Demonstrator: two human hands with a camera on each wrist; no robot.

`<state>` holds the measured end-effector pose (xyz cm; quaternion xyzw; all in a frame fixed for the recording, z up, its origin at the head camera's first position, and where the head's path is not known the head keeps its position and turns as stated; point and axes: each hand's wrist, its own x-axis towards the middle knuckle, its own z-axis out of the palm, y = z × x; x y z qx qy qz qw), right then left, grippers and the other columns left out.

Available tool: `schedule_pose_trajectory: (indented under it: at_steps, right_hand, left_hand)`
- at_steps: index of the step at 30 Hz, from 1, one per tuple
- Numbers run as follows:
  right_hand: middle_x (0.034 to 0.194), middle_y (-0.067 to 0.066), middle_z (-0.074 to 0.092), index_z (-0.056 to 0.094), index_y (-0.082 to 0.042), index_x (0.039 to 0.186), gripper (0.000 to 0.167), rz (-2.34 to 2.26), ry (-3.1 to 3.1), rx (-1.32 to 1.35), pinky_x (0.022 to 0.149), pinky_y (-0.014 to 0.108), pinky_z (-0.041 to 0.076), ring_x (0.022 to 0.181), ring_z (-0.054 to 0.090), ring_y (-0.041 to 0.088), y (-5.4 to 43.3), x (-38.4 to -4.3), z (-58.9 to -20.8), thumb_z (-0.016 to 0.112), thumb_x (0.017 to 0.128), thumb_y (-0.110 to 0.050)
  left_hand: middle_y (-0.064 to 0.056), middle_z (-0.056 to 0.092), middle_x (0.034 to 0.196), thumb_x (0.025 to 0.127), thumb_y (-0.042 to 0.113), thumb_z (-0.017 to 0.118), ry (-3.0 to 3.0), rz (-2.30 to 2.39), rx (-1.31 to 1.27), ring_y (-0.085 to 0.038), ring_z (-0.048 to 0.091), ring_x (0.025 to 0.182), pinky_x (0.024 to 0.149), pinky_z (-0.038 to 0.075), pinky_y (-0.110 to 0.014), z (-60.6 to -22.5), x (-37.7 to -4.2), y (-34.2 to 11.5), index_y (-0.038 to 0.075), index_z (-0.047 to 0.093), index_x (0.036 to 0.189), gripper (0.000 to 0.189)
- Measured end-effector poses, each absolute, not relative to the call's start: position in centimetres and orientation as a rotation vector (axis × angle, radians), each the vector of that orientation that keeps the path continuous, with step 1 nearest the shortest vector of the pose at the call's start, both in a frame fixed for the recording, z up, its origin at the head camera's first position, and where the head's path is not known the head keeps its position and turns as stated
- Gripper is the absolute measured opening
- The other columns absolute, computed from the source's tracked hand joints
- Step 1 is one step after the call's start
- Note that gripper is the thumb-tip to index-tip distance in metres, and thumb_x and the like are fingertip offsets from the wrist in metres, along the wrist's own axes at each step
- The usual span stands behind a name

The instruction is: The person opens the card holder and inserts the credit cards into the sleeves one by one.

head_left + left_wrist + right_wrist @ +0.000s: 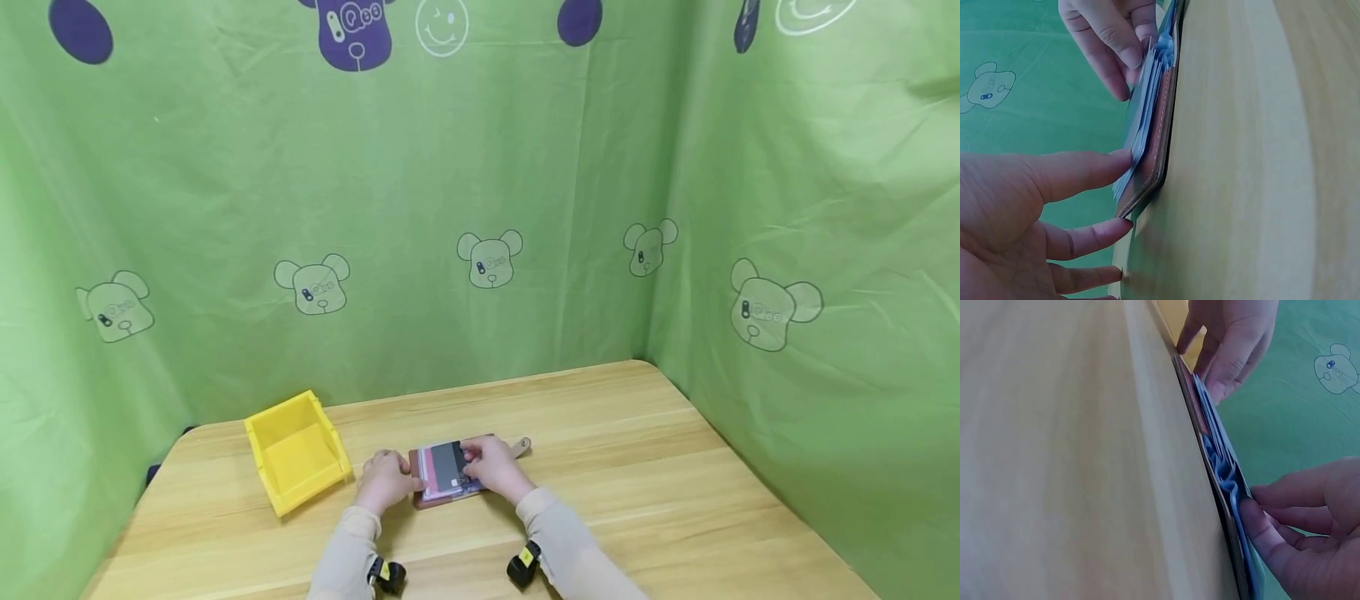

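Note:
A brown card holder lies unfolded on the table, its stack of clear card sleeves standing slightly up from the cover. A grey and black card shows on top, with pink beside it. My left hand is at the holder's left end, thumb touching the edges of the sleeves and forefinger at the cover's corner, the other fingers spread. My right hand pinches the top sleeve between thumb and forefinger near the middle fold. Crumpled blue plastic bunches along that fold.
A yellow bin stands left of the holder. The holder's snap strap sticks out to the right over the wooden table. Green curtains hang behind and at both sides.

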<state>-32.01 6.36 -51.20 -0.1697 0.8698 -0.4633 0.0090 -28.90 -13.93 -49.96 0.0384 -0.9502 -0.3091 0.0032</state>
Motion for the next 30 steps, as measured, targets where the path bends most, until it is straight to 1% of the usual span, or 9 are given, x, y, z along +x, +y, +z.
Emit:
schedule_pose_trajectory:
  at_steps: [6,11,16,18,21,24,27,30]
  right_hand:
    - [0.095,0.017,0.070,0.066,0.011,0.112,0.037,-1.392,2.782,-0.619,0.071,0.024,0.057,0.081,0.064,0.019,5.8,-31.8,-51.3,0.067,0.075,0.009]
    - [0.100,0.018,0.072,0.069,0.007,0.108,0.033,-1.287,2.830,-0.685,0.071,0.025,0.057,0.083,0.066,0.019,5.5,-31.5,-51.0,0.065,0.075,0.008]
    - [0.099,0.016,0.073,0.071,0.005,0.107,0.031,-1.209,2.841,-0.710,0.071,0.026,0.056,0.083,0.066,0.019,5.3,-30.9,-50.4,0.064,0.077,0.008]
    - [0.100,0.015,0.072,0.070,0.004,0.108,0.031,-1.195,2.836,-0.716,0.073,0.027,0.056,0.084,0.066,0.020,5.3,-30.8,-50.3,0.064,0.078,0.008]
    - [0.103,0.017,0.072,0.069,0.005,0.109,0.031,-1.201,2.804,-0.746,0.080,0.035,0.057,0.090,0.067,0.025,5.7,-30.9,-50.2,0.066,0.079,0.005]
    - [0.108,0.019,0.071,0.068,0.005,0.112,0.032,-1.216,2.758,-0.758,0.087,0.043,0.056,0.097,0.067,0.031,6.6,-31.1,-49.7,0.068,0.081,-0.002]
    - [0.109,0.019,0.070,0.067,0.004,0.114,0.033,-1.233,2.748,-0.726,0.084,0.042,0.057,0.097,0.067,0.031,7.9,-31.8,-49.2,0.070,0.082,-0.006]
    - [0.108,0.019,0.070,0.066,0.002,0.115,0.034,-1.256,2.787,-0.649,0.081,0.038,0.058,0.094,0.067,0.029,9.5,-32.7,-48.9,0.070,0.083,-0.006]
  left_hand:
    - [-0.010,0.058,0.096,0.068,0.030,0.085,-2.975,-0.971,0.107,-0.027,0.049,0.088,0.075,0.043,-0.042,-50.0,-28.9,-14.0,0.010,0.058,0.077,0.035]
    - [-0.008,0.055,0.089,0.067,0.028,0.085,-2.968,-0.982,0.094,-0.026,0.048,0.084,0.070,0.041,-0.038,-50.0,-28.8,-14.1,0.009,0.057,0.077,0.036]
    - [-0.008,0.055,0.087,0.068,0.026,0.085,-2.962,-0.975,0.097,-0.026,0.048,0.084,0.071,0.040,-0.037,-49.7,-28.6,-14.0,0.008,0.057,0.078,0.035]
    - [-0.007,0.055,0.086,0.068,0.025,0.085,-2.961,-0.979,0.101,-0.026,0.048,0.084,0.071,0.040,-0.037,-49.6,-28.5,-14.0,0.007,0.057,0.078,0.035]
    - [-0.007,0.055,0.086,0.068,0.026,0.085,-2.963,-0.989,0.094,-0.025,0.048,0.084,0.071,0.041,-0.037,-49.6,-28.6,-14.0,0.007,0.059,0.080,0.035]
    - [-0.007,0.056,0.088,0.068,0.028,0.086,-2.965,-0.996,0.079,-0.025,0.049,0.086,0.073,0.043,-0.039,-49.7,-28.6,-14.0,0.008,0.061,0.080,0.034]
    - [-0.007,0.058,0.090,0.067,0.030,0.086,-2.962,-0.994,0.068,-0.026,0.050,0.087,0.075,0.045,-0.040,-49.7,-28.6,-14.1,0.009,0.064,0.080,0.033]
    - [-0.008,0.060,0.092,0.068,0.030,0.085,-2.942,-0.997,0.059,-0.027,0.052,0.087,0.076,0.046,-0.041,-49.7,-28.6,-14.3,0.009,0.066,0.076,0.030]
